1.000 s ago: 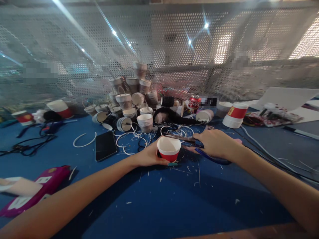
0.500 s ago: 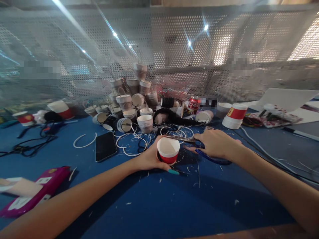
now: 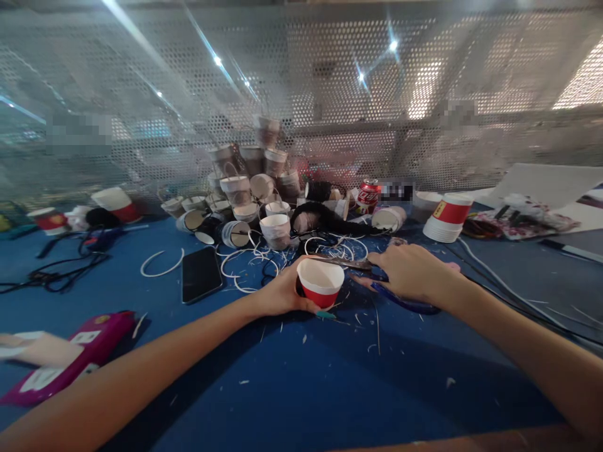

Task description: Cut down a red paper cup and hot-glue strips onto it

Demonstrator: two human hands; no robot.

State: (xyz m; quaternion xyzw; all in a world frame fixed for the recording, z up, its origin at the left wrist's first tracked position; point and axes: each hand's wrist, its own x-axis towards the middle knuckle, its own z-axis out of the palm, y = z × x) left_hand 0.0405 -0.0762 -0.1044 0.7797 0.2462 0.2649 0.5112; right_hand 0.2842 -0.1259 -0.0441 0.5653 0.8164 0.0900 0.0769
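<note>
My left hand point(image 3: 285, 292) is wrapped round a red and white paper cup point(image 3: 321, 293), thumb at the front, with the cup's mouth tilted up towards me. In my right hand point(image 3: 409, 270) is a pair of scissors point(image 3: 409, 302) with dark blue handles. Their metal blades reach left along the cup's far rim; whether they touch the paper I cannot tell. Beyond the cup, thin white rings and strips of cut paper point(image 3: 242, 290) lie in a tangle. Small white scraps dot the blue table point(image 3: 282, 389) around my hands.
Behind my hands stands a pile of wrapped small cups point(image 3: 235, 191), beside a red drink can point(image 3: 368, 196). Stacked paper cups point(image 3: 449, 218) stand at right, near a white cable point(image 3: 494, 276). To the left lie a phone point(image 3: 201, 275), black cords point(image 3: 51, 276) and a purple tissue pack point(image 3: 101, 336).
The cup has tipped slightly in my left hand, and its mouth looks wider and less round. My right hand keeps the scissors at the far rim. The whole view has shifted slightly.
</note>
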